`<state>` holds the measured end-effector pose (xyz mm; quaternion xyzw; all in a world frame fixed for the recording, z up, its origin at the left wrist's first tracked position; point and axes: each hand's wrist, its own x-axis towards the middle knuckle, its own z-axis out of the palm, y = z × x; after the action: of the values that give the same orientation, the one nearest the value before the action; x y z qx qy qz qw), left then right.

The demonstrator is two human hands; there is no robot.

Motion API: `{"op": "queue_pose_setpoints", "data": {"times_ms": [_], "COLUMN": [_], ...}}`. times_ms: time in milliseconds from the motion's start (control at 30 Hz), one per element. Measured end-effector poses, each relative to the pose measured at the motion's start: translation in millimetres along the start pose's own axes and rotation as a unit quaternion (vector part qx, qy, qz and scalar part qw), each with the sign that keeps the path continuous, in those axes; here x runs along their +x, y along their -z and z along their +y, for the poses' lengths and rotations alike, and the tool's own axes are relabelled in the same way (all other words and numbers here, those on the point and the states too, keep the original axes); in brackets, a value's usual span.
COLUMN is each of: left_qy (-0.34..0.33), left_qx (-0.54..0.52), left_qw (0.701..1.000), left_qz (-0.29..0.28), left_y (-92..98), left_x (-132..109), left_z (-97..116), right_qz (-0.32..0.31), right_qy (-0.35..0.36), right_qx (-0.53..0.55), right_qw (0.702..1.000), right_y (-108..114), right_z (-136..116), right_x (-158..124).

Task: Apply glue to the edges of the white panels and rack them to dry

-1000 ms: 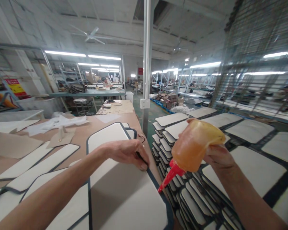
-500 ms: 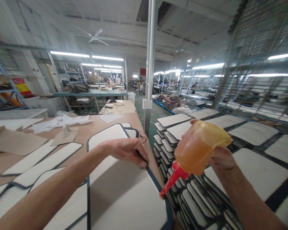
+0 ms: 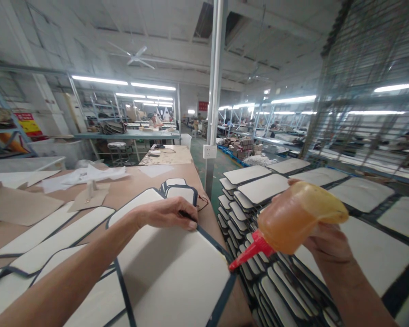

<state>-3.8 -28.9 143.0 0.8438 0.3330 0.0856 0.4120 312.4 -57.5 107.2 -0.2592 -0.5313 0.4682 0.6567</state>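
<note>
Head view shows the dark-edged white panel (image 3: 177,268) between the two hands, above the bench (image 3: 132,184); the left hand (image 3: 172,212) pinches its dark border (image 3: 211,237) on the right side, thumb over the white face; the right hand (image 3: 329,243) is wrapped around a translucent squeeze bottle (image 3: 289,218) of amber liquid, tipped so that its red nozzle (image 3: 252,250) points down and left, the tip at the panel's right corner; whether it touches or hovers just above cannot be told.

The panel looks light, flat and fairly stiff, likely to pivot or flex a little if held at one point; the border seems the best place to grip, leaving the pale face unmarked; the bottle looks soft-walled and partly filled, so a hard squeeze would probably push out too much; its body suits a full-hand hold, though spilled liquid could make it slippery; stacked panels (image 3: 264,188) lie beyond the bench, below and beside the right hand.
</note>
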Motion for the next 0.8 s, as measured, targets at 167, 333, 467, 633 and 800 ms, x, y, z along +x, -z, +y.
{"op": "queue_pose_setpoints", "data": {"times_ms": [167, 333, 467, 633, 800], "left_qy": [0.015, 0.043, 0.047, 0.060, 0.078], "left_qx": [0.013, 0.019, 0.006, -0.047, -0.092], "left_qw": [0.999, 0.997, 0.995, 0.991, 0.985], "left_qz": [0.026, 0.059, 0.082, 0.107, 0.124], "left_y": [1.0, -1.7, -3.9, -6.5, -9.0], "left_x": [-3.2, -4.8, -5.9, -6.8, -6.9], "left_z": [-13.3, -25.0, -31.3, -38.5, -36.7], "right_qz": [0.048, 0.080, 0.083, 0.101, 0.092], "right_qy": [0.034, 0.081, 0.086, 0.067, 0.043], "right_qx": [-0.010, -0.020, -0.003, 0.001, -0.004], "right_qw": [0.998, 0.993, 0.993, 0.993, 0.995], "right_y": [3.5, 4.3, 5.9, 3.3, -0.9], "right_z": [8.0, 12.1, 18.6, 23.0, 22.1], "right_x": [-8.5, -16.4, -20.0, -23.9, -27.9]}}
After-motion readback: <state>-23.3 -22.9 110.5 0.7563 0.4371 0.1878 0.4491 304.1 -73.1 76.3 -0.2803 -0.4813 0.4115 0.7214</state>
